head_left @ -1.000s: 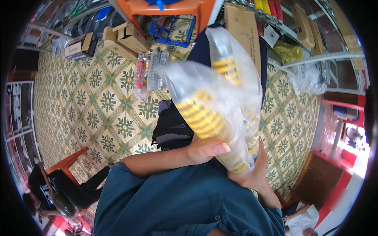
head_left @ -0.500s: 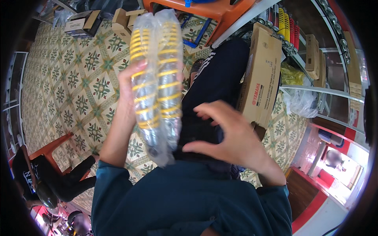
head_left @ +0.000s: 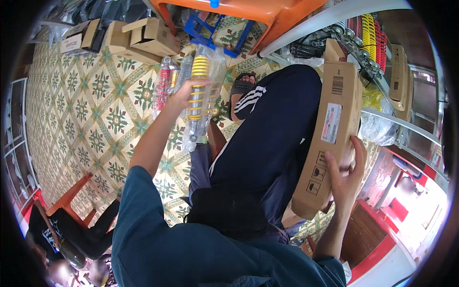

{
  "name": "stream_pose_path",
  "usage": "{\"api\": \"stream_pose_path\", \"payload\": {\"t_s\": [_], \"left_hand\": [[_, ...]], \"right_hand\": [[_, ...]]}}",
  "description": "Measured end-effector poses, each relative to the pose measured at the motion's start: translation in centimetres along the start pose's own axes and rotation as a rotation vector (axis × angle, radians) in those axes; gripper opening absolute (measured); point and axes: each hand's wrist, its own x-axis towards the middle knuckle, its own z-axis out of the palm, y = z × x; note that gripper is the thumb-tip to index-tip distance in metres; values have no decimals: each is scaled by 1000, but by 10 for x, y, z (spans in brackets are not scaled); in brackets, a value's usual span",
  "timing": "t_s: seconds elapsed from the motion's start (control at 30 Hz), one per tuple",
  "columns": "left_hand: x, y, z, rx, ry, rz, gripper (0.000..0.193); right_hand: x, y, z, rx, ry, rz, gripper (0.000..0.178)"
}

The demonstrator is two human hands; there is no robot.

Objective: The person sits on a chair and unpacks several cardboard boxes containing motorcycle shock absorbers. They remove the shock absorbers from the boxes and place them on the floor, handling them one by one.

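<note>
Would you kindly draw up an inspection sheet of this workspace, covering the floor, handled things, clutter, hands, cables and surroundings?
Surface: patterned tile floor, with boxes and parts on it.
Handled things: yellow-sprung shock absorber in clear plastic; long cardboard box beside the person's leg.
Clutter: red-sprung shock absorber, open cardboard boxes, blue frame.
Hands: left hand grips the yellow-sprung shock absorber; right hand touches the long cardboard box.
Cables: none can be made out for certain.
Surroundings: orange chair ahead, coil springs at right, person in dark clothing at lower left.
</note>
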Motion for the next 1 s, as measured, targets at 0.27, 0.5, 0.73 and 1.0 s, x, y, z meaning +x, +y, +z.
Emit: {"api": "stream_pose_path", "payload": {"t_s": [0.27,0.5,0.73,1.0], "left_hand": [[117,-54,-48,282,185,-67,50],[163,-74,-78,531,297,-74,58],[183,-81,-99,668,457,3,53],[199,-93,-106,944,472,99,58]], "right_hand": [[-13,12,6,270,-57,254,91],[-9,5,11,193,-47,268,95],[0,4,15,170,-67,269,98],[3,2,18,162,-77,236,99]]}}
